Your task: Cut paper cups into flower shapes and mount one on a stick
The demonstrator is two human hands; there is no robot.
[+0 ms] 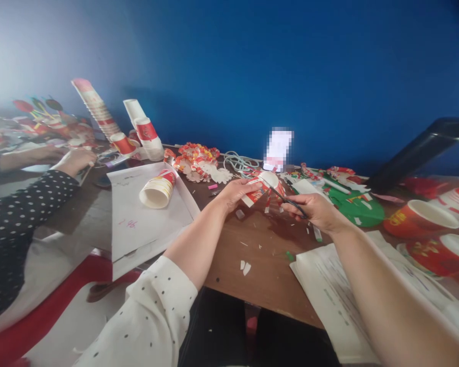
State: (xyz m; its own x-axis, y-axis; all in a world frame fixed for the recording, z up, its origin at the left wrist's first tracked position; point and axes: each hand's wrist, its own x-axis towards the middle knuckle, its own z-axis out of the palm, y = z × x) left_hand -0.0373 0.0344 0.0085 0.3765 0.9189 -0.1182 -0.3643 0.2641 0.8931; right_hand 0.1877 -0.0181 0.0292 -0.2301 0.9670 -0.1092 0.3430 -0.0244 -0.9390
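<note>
Grasping partly cut red-and-white paper cup in left hand, toward 9 o'clock from right hand | gripping dark-handled scissors in right hand, with blades at cup | showing white scraps on brown tabletop at cup's 6 o'clock, stacked cups at 9 o'clock

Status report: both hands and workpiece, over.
Left grip: closed on partly cut red-and-white paper cup. Right grip: closed on dark scissors, blades at the cup. Loose white paper scraps on brown tabletop.
</note>
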